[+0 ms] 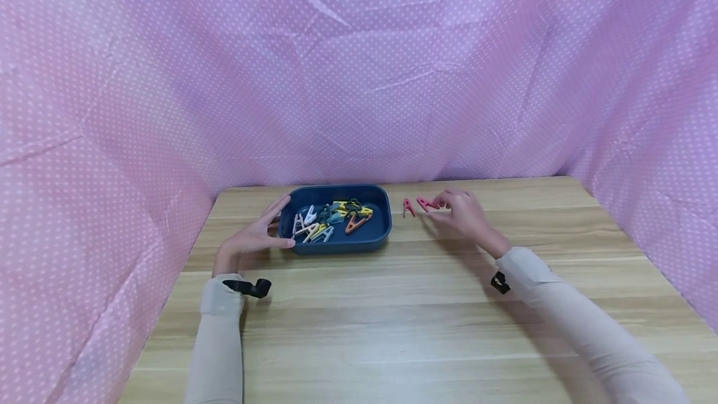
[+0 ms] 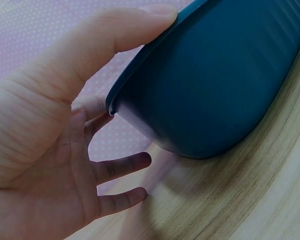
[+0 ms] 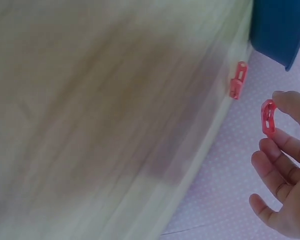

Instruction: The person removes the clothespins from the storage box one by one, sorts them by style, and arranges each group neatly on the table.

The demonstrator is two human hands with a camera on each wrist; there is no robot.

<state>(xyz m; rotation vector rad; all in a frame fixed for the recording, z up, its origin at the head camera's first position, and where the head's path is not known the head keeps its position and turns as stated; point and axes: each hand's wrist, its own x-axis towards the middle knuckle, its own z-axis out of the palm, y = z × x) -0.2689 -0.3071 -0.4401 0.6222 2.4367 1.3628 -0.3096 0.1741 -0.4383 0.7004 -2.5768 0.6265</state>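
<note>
A dark blue plastic basin (image 1: 359,247) stands on the table with several clothespins (image 1: 310,229) of different colours inside it. My left hand (image 1: 255,235) holds the basin's left end, with the thumb on the near rim and the fingers spread along the end. The left wrist view shows its thumb on the rim and two lower fingers apart from the wall. To the right of the basin my right hand (image 1: 462,214) pinches a red clothespin (image 3: 268,116) between thumb and index finger. A second red clothespin (image 1: 409,207) lies on the table between that hand and the basin.
A light wood-grain table (image 1: 359,329) carries everything. Behind it and along both sides hangs a pink dotted cloth (image 1: 359,80), close to the table's back edge. Dark straps with small mounts (image 1: 252,287) sit at both wrists.
</note>
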